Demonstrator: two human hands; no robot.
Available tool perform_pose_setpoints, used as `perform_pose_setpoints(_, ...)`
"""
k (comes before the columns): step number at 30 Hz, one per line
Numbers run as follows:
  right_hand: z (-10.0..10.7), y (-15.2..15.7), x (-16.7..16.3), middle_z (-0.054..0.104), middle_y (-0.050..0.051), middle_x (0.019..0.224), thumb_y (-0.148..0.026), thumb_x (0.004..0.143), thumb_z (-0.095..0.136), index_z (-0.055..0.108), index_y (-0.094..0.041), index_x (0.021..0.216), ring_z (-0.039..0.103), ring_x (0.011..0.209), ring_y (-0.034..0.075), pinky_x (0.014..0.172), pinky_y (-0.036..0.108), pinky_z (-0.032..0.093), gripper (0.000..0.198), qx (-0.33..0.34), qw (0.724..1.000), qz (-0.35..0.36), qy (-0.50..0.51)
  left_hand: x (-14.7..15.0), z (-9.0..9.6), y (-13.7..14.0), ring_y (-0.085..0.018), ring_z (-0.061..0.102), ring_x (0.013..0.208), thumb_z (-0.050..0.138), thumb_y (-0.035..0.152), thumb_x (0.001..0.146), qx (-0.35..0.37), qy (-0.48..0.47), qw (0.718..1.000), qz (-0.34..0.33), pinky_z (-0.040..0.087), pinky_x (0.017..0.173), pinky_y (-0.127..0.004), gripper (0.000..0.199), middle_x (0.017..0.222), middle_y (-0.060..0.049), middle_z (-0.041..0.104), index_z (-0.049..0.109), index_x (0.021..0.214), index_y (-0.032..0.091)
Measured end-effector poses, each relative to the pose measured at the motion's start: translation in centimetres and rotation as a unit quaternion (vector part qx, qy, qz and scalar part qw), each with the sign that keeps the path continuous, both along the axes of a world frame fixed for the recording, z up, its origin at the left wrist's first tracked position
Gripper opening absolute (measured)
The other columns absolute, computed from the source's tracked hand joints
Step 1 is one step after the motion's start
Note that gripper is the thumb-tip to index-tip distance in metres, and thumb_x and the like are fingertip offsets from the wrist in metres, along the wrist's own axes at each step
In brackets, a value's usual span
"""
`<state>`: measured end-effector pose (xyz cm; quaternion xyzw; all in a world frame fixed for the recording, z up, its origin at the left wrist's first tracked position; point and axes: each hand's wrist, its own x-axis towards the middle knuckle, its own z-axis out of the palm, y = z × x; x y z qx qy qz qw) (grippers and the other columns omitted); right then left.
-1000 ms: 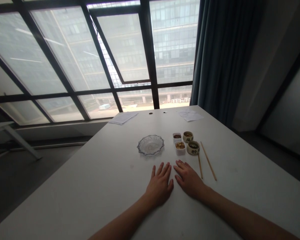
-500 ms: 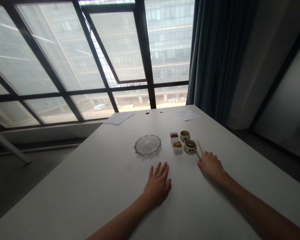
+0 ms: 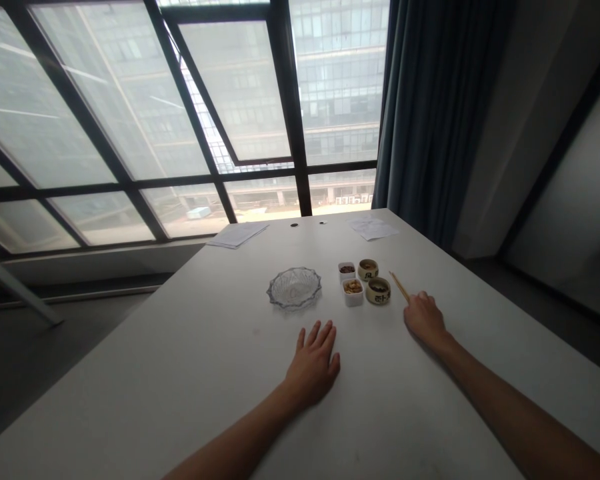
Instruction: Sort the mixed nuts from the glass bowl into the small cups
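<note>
My right hand [image 3: 425, 318] is closed around a pair of chopsticks [image 3: 399, 285], whose tips point away to the upper left, beside the cups. Flat on the white table [image 3: 220, 373] lies my left hand [image 3: 314, 360], fingers spread, holding nothing. Just beyond it sits a clear glass dish [image 3: 294, 288] with a scalloped rim. To the dish's right are two white square cups: the nearer cup [image 3: 353, 297] holds yellowish-brown pieces, the farther cup [image 3: 347, 272] dark brown bits. Next to them stand two round beige cups with dark lettering, a near one [image 3: 378, 297] and a far one [image 3: 368, 273], both with dark contents.
Papers [image 3: 239, 235] lie at the table's far left corner, and a thin white sheet [image 3: 373, 228] at the far right. Two small dark round spots show near the far edge. Behind the table are windows and a blue curtain [image 3: 425, 120].
My right hand has drawn slightly to the right, away from the near beige cup. The chopsticks, spread apart before, are now close together. My left hand stays about where it was.
</note>
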<state>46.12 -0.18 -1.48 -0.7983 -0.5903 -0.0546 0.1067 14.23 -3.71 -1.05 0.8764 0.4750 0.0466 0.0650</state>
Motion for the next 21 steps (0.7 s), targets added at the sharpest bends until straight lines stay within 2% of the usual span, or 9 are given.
perform_pose_setpoints(4,-0.3,0.1,0.2,0.064,0.023,0.109,-0.026,0.102,0.046,0.073,-0.007,0.105,0.061,0.104,0.032,0.082,0.038,0.049,0.033,0.009,1.0,-0.005,0.003,0.0,-0.1,0.1,-0.03,0.015,0.156,0.039,0.033,0.1,0.002,-0.002,1.0,0.0,0.01,0.124,-0.06,0.064,0.167,-0.006,0.023,0.034,0.161,0.016)
perform_pose_setpoints(8,-0.3,-0.1,0.2,0.065,0.023,0.105,-0.019,0.102,0.043,0.073,-0.005,0.102,0.063,0.097,0.029,0.079,0.038,0.049,0.032,0.014,1.0,-0.004,0.009,0.0,-0.3,0.2,-0.03,0.014,0.156,0.04,0.032,0.1,0.003,-0.003,1.0,0.0,0.009,0.124,-0.06,0.063,0.168,-0.006,0.023,0.033,0.161,0.017)
perform_pose_setpoints(11,0.4,-0.7,-0.2,0.064,0.024,0.105,-0.018,0.101,0.045,0.072,-0.004,0.102,0.063,0.099,0.032,0.078,0.039,0.05,0.03,0.032,0.999,-0.007,0.011,0.0,-0.3,0.2,-0.031,0.014,0.156,0.04,0.032,0.1,0.001,-0.002,1.0,0.001,0.009,0.124,-0.06,0.064,0.167,-0.006,0.023,0.034,0.161,0.017)
perform_pose_setpoints(14,1.8,-1.3,-1.4,0.064,0.023,0.111,-0.024,0.102,0.046,0.069,-0.006,0.114,0.06,0.107,0.034,0.086,0.043,0.049,0.031,0.073,0.997,-0.008,0.005,0.0,-0.3,0.2,-0.031,0.014,0.156,0.039,0.032,0.1,0.001,-0.004,1.0,0.001,0.009,0.124,-0.059,0.063,0.167,-0.006,0.023,0.034,0.161,0.017)
perform_pose_setpoints(16,2.3,-1.8,-2.9,0.065,0.019,0.113,-0.024,0.103,0.043,0.067,-0.01,0.118,0.06,0.11,0.031,0.093,0.041,0.048,0.032,0.13,0.99,0.041,0.033,0.0,-0.2,0.1,-0.03,0.015,0.156,0.04,0.032,0.1,0.001,-0.006,1.0,0.0,0.009,0.125,-0.059,0.063,0.167,-0.005,0.023,0.034,0.161,0.017)
perform_pose_setpoints(18,2.2,-2.4,-4.9,0.068,0.014,0.111,-0.021,0.102,0.042,0.069,-0.014,0.113,0.062,0.108,0.026,0.097,0.037,0.048,0.031,0.186,0.967,0.146,0.098,0.0,-0.3,0.1,-0.03,0.015,0.156,0.04,0.033,0.1,0.002,-0.008,1.0,-0.001,0.01,0.125,-0.059,0.063,0.167,-0.005,0.023,0.034,0.161,0.017)
perform_pose_setpoints(20,1.3,-3.1,-7.0,0.07,0.013,0.111,-0.019,0.1,0.044,0.072,-0.016,0.112,0.064,0.108,0.024,0.099,0.037,0.049,0.03,0.194,0.93,0.266,0.161,0.0,-0.3,0.1,-0.03,0.014,0.156,0.04,0.034,0.101,0.005,-0.011,1.0,-0.002,0.01,0.125,-0.059,0.063,0.167,-0.005,0.023,0.034,0.161,0.017)
perform_pose_setpoints(21,0.8,-3.4,-8.0,0.07,0.014,0.118,-0.02,0.099,0.047,0.071,-0.016,0.118,0.063,0.113,0.025,0.102,0.039,0.049,0.031,0.173,0.917,0.315,0.175,0.0,-0.4,0.1,-0.03,0.014,0.156,0.039,0.034,0.101,0.007,-0.012,1.0,-0.001,0.009,0.125,-0.059,0.063,0.167,-0.004,0.023,0.034,0.161,0.017)
